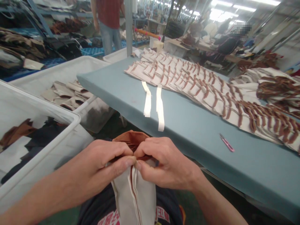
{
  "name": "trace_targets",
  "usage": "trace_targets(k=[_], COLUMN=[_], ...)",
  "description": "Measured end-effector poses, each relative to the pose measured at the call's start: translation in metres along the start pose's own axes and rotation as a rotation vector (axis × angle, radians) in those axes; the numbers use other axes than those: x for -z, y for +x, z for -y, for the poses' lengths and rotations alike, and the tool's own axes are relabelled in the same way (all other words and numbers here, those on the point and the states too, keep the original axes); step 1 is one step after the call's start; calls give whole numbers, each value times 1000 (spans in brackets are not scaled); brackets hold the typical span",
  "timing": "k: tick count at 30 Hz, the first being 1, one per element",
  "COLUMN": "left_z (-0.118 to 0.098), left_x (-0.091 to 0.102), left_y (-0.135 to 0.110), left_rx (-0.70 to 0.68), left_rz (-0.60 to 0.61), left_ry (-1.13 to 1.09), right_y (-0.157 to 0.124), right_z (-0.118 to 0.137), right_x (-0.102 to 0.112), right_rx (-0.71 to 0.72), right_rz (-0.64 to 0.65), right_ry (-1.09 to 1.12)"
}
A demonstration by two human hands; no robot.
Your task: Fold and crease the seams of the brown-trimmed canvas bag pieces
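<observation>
A sewn piece (146,193) with pale beige faces and a brown suede-like top hangs over my lap, a seam running down its middle. My left hand (110,165) is closed on the top of that seam, thumb and bent fingers pinching the edge. Right against it, my right hand (161,164) pinches the same spot from the other side. The thumbs nearly touch, and the fingers hide the pinched part. Brown material (131,136) bunches up behind the fingers. Two groups of whitish strips, a left one (147,104) and a right one (160,109), lie on the table just beyond.
A blue-grey table (112,84) bears overlapping rows of beige pieces with brown edges (178,78) and pink-handled thread snips (226,142). White bins (76,118) with cut pieces stand at left. Behind them is a standing person (110,25); another person (227,43) is at the back right.
</observation>
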State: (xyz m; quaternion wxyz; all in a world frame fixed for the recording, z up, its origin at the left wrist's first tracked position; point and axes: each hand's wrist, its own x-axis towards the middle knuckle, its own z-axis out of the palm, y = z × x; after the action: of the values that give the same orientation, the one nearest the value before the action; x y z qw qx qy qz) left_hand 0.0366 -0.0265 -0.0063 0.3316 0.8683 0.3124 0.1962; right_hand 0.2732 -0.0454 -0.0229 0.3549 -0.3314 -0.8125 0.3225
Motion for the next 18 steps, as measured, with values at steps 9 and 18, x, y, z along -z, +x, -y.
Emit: trace_targets(k=[9,18], left_z=[9,5], left_x=[-2,-12], left_y=[13,14], left_rx=[-8,-81], left_rz=[144,58], left_ry=[-190,-77], right_y=[-6,1], right_z=[0,-16], right_x=[10,7], right_rx=[-84,-279], right_rz=[63,292], right_ry=[74,616])
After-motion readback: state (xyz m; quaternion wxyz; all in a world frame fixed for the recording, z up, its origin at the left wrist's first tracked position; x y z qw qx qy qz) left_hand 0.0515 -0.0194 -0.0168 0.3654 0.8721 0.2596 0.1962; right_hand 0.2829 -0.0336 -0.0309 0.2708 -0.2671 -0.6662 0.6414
